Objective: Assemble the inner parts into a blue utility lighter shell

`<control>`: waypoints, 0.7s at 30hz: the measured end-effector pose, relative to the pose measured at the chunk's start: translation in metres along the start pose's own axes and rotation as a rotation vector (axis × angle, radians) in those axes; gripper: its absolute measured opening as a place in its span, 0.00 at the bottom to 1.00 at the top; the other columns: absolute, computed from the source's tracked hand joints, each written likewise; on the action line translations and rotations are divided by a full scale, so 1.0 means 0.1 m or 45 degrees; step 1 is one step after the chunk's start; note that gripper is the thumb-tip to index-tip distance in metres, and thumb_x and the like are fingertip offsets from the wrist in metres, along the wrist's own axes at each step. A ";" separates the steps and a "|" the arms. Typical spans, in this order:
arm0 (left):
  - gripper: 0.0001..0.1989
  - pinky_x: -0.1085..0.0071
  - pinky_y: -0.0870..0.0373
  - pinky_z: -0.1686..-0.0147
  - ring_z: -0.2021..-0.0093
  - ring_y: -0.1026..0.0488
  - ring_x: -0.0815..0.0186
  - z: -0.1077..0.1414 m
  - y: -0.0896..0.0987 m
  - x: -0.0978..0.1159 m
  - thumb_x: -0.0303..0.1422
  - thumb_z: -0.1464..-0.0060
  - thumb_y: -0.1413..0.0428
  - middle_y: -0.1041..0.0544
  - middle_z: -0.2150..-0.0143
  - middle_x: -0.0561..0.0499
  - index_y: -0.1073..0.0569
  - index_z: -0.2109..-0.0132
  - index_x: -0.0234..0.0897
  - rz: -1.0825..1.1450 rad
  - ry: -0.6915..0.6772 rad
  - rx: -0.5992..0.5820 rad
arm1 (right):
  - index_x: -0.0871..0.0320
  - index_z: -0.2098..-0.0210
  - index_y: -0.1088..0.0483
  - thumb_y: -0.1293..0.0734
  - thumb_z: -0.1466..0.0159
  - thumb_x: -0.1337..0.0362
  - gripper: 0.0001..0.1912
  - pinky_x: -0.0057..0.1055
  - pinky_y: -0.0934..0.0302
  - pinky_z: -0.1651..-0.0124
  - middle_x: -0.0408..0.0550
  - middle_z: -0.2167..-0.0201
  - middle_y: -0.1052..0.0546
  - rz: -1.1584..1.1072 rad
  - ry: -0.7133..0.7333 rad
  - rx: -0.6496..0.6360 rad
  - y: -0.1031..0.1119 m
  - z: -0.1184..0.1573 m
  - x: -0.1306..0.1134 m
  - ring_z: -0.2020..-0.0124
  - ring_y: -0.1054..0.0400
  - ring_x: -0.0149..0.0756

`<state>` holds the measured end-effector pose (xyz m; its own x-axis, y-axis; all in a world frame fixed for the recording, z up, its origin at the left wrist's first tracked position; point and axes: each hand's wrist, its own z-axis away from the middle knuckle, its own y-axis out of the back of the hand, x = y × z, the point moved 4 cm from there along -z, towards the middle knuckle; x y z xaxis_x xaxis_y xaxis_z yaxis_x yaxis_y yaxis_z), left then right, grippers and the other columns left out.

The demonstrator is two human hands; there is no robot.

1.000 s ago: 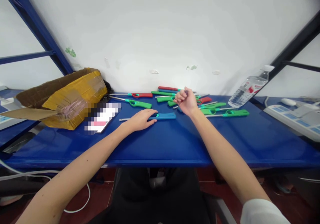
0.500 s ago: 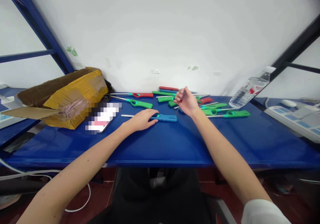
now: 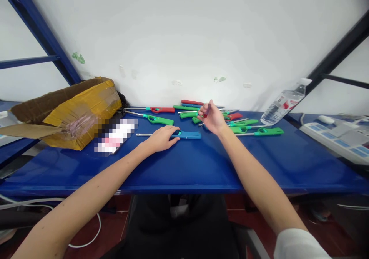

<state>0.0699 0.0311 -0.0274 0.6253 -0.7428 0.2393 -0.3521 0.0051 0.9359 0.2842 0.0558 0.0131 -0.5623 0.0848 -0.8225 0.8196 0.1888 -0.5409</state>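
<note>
A blue lighter [image 3: 190, 135] with a long metal tube lies flat on the blue table [image 3: 184, 166], its tube to the left. My left hand [image 3: 163, 138] is closed round its middle, thumb on the near side. My right hand [image 3: 212, 117] is raised just beyond the lighter's right end, fingers curled round a small screwdriver with a red handle [image 3: 205, 115]. The thin shaft points down near the blue handle's end; whether it touches is not clear. Behind that hand lie several green and red lighters, among them a green one [image 3: 269, 131].
Farther left are a red lighter [image 3: 163, 109], a green lighter [image 3: 161, 120], a phone [image 3: 117, 136] and an open cardboard box [image 3: 83, 116]. A water bottle [image 3: 284, 105] leans at the right, near a white power strip [image 3: 337, 136]. The wall rises behind.
My right hand has opened slightly and its screwdriver shaft has tilted and lifted off the blue handle's end. The whole view has shifted a little; my left hand stays on the lighter.
</note>
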 end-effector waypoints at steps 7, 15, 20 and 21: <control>0.21 0.56 0.34 0.41 0.41 0.31 0.53 -0.01 -0.04 -0.01 0.40 0.34 0.54 0.28 0.42 0.41 0.33 0.40 0.36 -0.036 -0.012 0.029 | 0.52 0.73 0.39 0.43 0.34 0.43 0.22 0.27 0.40 0.76 0.34 0.85 0.51 -0.050 0.003 0.002 -0.07 0.06 -0.02 0.84 0.53 0.29; 0.23 0.57 0.35 0.40 0.39 0.32 0.53 0.00 -0.05 -0.02 0.41 0.34 0.54 0.29 0.39 0.40 0.34 0.38 0.34 -0.025 0.007 0.008 | 0.54 0.75 0.40 0.36 0.35 0.50 0.19 0.25 0.40 0.74 0.38 0.77 0.39 0.042 0.077 0.074 -0.04 0.02 -0.01 0.77 0.40 0.28; 0.25 0.57 0.39 0.36 0.34 0.37 0.54 0.01 -0.05 -0.01 0.41 0.33 0.55 0.33 0.34 0.41 0.38 0.34 0.34 -0.029 0.005 -0.007 | 0.52 0.74 0.41 0.39 0.35 0.41 0.23 0.26 0.43 0.78 0.33 0.86 0.51 -0.011 0.141 0.146 -0.01 0.00 0.00 0.85 0.52 0.29; 0.26 0.57 0.39 0.35 0.33 0.38 0.54 0.01 -0.05 0.00 0.40 0.33 0.56 0.34 0.34 0.41 0.39 0.33 0.34 -0.028 -0.007 -0.011 | 0.52 0.73 0.40 0.40 0.35 0.41 0.23 0.26 0.43 0.79 0.33 0.86 0.52 -0.033 0.150 0.129 -0.01 0.01 0.00 0.85 0.54 0.29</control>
<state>0.0713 0.0305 -0.0318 0.6289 -0.7465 0.2172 -0.3321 -0.0054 0.9432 0.2837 0.0551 0.0136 -0.5878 0.1964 -0.7848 0.8080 0.0930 -0.5818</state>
